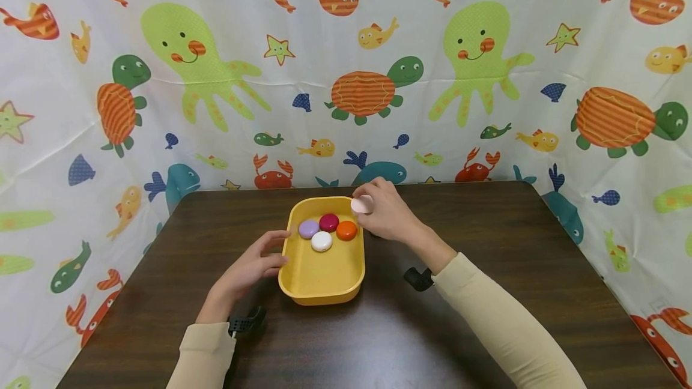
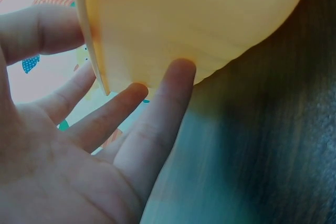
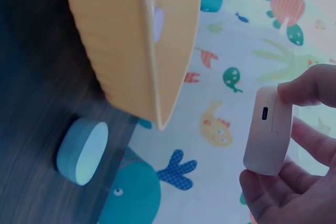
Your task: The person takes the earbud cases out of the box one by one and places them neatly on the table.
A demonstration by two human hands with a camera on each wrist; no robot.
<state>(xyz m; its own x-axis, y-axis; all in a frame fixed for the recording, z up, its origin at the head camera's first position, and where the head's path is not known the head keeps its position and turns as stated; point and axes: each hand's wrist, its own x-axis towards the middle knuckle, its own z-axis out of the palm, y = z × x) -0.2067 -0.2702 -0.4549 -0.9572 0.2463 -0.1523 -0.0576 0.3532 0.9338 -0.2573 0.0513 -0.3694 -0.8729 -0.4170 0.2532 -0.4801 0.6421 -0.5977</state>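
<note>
My right hand (image 1: 386,210) pinches a pale pink round case (image 3: 268,132) between thumb and fingertips, above the far right corner of a yellow tray (image 1: 319,272). A small charging port shows on the case's edge in the right wrist view. Inside the tray lie a lilac disc (image 1: 309,229), a crimson disc (image 1: 329,222), a white disc (image 1: 321,241) and an orange disc (image 1: 346,230). My left hand (image 1: 254,266) rests at the tray's left side. Its fairly straight fingers (image 2: 181,77) touch the outer wall, while the thumb's tip is hidden behind the rim.
A small pale blue round cup or lid (image 3: 83,151) stands on the dark wooden table (image 1: 486,257) beside the tray; in the head view it is hidden. A white curtain (image 1: 319,41) with sea animals hangs behind the table's far edge.
</note>
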